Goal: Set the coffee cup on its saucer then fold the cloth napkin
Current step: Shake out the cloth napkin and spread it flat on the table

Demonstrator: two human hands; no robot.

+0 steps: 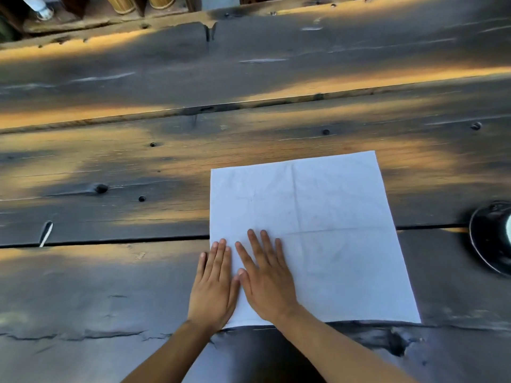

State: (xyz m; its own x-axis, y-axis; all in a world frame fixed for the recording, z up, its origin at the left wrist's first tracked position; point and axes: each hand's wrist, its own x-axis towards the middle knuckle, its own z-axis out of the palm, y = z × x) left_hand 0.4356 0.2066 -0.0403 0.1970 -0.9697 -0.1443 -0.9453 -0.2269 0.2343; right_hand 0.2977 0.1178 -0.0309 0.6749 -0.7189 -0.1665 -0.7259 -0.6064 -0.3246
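Your left hand (214,288) and right hand (265,283) lie flat, palms down, gripping nothing, side by side on the near-left corner of the white napkin (318,230), spread unfolded on the plank table (110,161).

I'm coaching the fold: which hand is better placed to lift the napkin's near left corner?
Left, probably. The left hand lies flat at the napkin's left edge by that corner; the right hand rests further in on the cloth.
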